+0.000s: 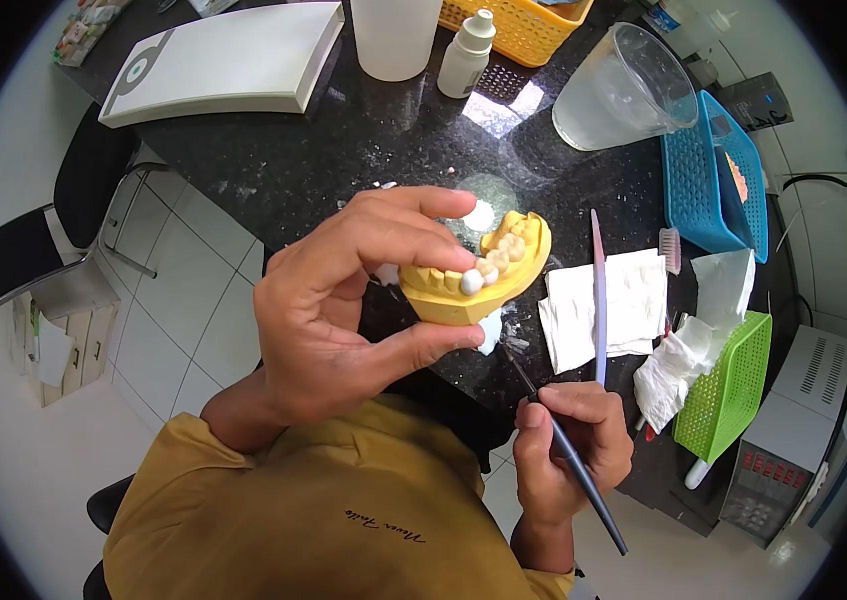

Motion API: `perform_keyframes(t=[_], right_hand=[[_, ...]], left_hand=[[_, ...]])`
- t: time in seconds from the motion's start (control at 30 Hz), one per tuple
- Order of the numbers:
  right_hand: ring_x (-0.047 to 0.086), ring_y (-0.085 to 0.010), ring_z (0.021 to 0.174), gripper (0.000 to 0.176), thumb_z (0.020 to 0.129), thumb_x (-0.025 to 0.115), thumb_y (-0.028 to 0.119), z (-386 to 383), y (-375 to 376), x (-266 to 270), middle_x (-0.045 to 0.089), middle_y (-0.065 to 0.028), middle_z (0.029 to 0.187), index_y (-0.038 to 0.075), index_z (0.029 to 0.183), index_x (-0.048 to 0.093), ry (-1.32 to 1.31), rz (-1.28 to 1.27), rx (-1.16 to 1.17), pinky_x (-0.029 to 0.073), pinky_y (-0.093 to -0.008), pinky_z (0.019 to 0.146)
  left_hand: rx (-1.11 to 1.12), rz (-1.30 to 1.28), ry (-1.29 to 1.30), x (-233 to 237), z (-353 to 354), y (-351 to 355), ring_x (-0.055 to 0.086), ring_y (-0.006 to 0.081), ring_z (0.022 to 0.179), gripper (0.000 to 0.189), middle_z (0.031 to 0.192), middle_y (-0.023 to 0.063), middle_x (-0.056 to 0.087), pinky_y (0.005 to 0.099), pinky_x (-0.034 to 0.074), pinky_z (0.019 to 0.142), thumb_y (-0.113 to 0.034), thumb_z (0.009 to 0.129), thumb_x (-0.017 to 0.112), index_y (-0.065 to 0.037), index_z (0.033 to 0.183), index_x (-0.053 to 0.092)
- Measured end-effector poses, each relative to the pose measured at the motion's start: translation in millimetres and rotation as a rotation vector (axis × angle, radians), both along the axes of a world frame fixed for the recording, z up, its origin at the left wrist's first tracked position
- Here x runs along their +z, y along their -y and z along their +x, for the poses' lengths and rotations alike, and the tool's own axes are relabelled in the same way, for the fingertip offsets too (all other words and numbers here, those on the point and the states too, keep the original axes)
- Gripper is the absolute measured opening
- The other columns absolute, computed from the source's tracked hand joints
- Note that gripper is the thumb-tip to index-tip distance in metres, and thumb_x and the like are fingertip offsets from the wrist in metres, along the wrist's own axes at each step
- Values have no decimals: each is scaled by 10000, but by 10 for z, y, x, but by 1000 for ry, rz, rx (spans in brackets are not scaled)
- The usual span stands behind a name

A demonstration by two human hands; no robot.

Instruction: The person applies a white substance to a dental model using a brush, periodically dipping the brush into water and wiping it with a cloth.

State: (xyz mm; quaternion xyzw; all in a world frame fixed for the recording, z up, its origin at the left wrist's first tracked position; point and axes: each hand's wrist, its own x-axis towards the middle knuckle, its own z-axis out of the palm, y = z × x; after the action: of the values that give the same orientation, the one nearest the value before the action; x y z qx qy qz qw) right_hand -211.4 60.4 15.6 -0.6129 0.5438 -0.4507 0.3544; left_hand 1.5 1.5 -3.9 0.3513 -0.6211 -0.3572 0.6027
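Between its thumb and fingers, my left hand [328,300] holds up a yellow dental model [453,305]. A row of teeth tops the model; several are glossy and tooth-coloured, and one near my fingertip is whiter. A slim black brush-like tool [571,455] sits in a pen grip in my right hand [573,440]. The tool's thin tip points up toward the model's underside, apart from it or nearly so; its exact kind is hard to make out. Below the model, a pale bluish-white patch [489,332] shows on the dark counter.
Right of my hands lie folded white tissue [568,318], a purple-handled stick [599,290] and a toothbrush head [669,250]. Beyond are a blue basket [683,190], a green basket [743,385], a clear cup [603,100], a dropper bottle [465,65] and a white box [223,70].
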Motion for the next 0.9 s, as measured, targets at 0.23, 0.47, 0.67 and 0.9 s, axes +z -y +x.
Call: perform_keyframes(t=[0.23, 0.47, 0.67, 0.9], right_hand=[[645, -163, 614, 187, 723, 714, -55, -2, 36, 10, 668, -140, 744, -24, 893, 644, -106, -72, 33, 493, -243, 541], [650, -171, 607, 184, 716, 714, -54, -12, 43, -7, 672, -142, 747, -33, 885, 644, -107, -90, 29, 504, -247, 551], [594, -128, 664, 123, 798, 698, -27, 10, 13, 8, 626, -117, 792, -51, 871, 602, -85, -52, 24, 479, -225, 616], [675, -223, 619, 203, 713, 749, -34, 31, 29, 7, 676, -142, 729, -20, 898, 667, -75, -154, 68, 527, -284, 558]], left_hand=[[24, 25, 38, 11, -7, -23, 589, 327, 1166, 460, 1070, 153, 645, 422, 455, 1000, -59, 696, 865, -8, 1078, 614], [5, -21, 88, -5, 14, -4, 592, 320, 1158, 474, 1140, 205, 636, 415, 456, 996, -59, 697, 864, 4, 1099, 620], [25, -10, 82, 5, -16, -22, 597, 311, 1143, 473, 1139, 207, 633, 408, 467, 981, -61, 698, 866, 5, 1097, 620], [46, -58, 120, -27, -13, -3, 610, 289, 1116, 477, 1088, 176, 651, 438, 462, 1018, -26, 667, 878, -3, 1074, 630]])
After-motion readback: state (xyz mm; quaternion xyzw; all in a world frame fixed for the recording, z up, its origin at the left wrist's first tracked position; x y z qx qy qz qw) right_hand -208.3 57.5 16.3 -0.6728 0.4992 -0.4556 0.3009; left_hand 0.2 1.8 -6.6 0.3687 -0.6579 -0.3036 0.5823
